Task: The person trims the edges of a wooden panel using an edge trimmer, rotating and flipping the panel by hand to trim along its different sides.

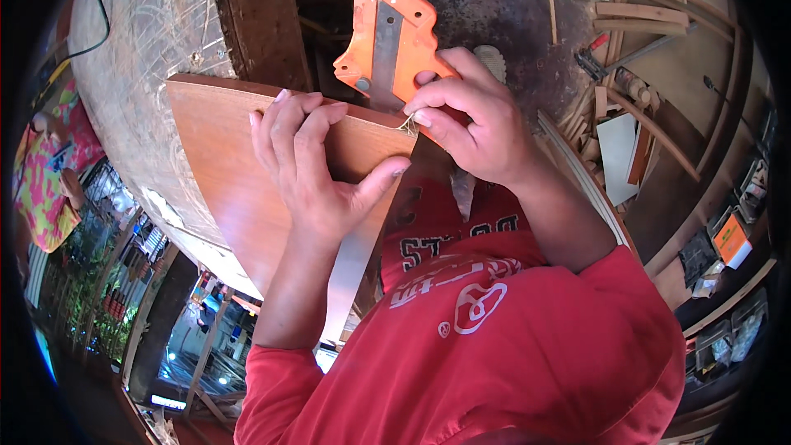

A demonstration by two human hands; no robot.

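Note:
A reddish-brown wooden panel (pixel 239 148) stands tilted in front of me, its narrow top edge towards the far side. My left hand (pixel 309 156) grips it near the right corner, with fingers over the edge and thumb on the face. At that corner, my right hand (pixel 474 115) pinches a thin, pale, frayed strip (pixel 409 124) between thumb and forefinger. An orange tool (pixel 420 41), like a saw handle with a grey metal band, sits just beyond the panel. Its lower part passes behind my right hand, whose other fingers appear to rest around it; their grip is partly hidden.
A worn, stained board surface (pixel 148 25) lies at left. Wood offcuts (pixel 638 21), a red-handled clamp (pixel 589 62) and a white sheet piece (pixel 618 156) lie at right. Trays (pixel 725 346) stand farther right. Another person in a colourful garment (pixel 58 173) is at far left.

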